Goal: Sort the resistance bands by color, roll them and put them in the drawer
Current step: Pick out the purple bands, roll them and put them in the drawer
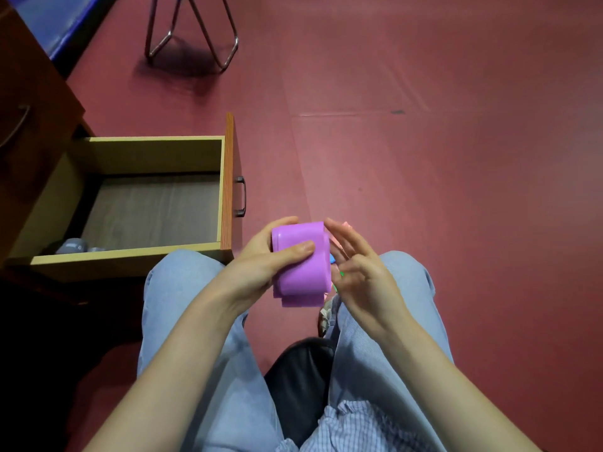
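A purple resistance band [301, 275], folded into a loose roll, sits above my knees. My left hand [261, 259] grips it, thumb across its front and fingers curled over its top edge. My right hand [355, 265] hovers just right of the roll with fingers straight and spread, holding nothing. Small bits of blue, green and pink bands [336, 265] peek out behind the roll and my right hand. To the left stands the open wooden drawer [225, 190], with a grey rolled band [75, 246] in its near left corner.
I sit on a black seat [300, 386] with my legs in light blue trousers. The drawer belongs to a brown cabinet [29, 102] at the left. A metal chair frame [195, 31] stands on the red floor at the back.
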The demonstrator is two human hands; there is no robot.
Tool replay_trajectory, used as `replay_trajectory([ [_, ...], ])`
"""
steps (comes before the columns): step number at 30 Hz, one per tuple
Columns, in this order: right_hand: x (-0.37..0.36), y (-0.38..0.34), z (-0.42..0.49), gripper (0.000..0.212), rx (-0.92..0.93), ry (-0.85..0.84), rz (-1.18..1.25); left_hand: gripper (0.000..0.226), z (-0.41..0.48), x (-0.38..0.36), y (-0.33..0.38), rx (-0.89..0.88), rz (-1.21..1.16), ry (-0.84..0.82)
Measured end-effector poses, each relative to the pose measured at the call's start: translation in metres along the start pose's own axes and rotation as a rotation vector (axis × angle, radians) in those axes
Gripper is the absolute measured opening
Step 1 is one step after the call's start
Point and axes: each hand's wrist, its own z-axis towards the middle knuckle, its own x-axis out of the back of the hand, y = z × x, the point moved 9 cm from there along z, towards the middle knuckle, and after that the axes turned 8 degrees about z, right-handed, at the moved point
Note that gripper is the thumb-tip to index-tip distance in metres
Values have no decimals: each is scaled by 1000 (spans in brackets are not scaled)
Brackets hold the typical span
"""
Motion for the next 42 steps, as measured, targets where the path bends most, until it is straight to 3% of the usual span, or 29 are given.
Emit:
replay_trajectory([
  [3,-10,6,-3,39,-64,-53,-107,44,3,8,7,-73,-43,74],
  [6,-20,19,0,50,-108,-80,-385,32,3,8,13,-132,-64,131],
  [11,-26,27,16,43,-87,-54,-650,25,5,5,10,-76,-136,117],
  [16,-29,31,29,29,-21,-64,-625,34,8,29,12,-86,-87,130],
  [19,-31,32,43,32,15,-24,-574,48,14,47,13,-91,-35,152],
  [24,-35,54,83,30,-60,10,-536,41,25,95,12,-41,64,199],
  [27,-47,79,112,48,-150,-18,-527,35,32,136,9,-53,93,291],
  [32,-84,129,166,36,-347,-184,-476,10,42,215,-10,-34,-31,527],
  [36,-102,168,214,25,-435,-202,-506,27,57,277,-32,9,-77,680],
  [42,-130,250,280,30,-556,-217,-562,32,77,364,-67,149,-6,824],
])
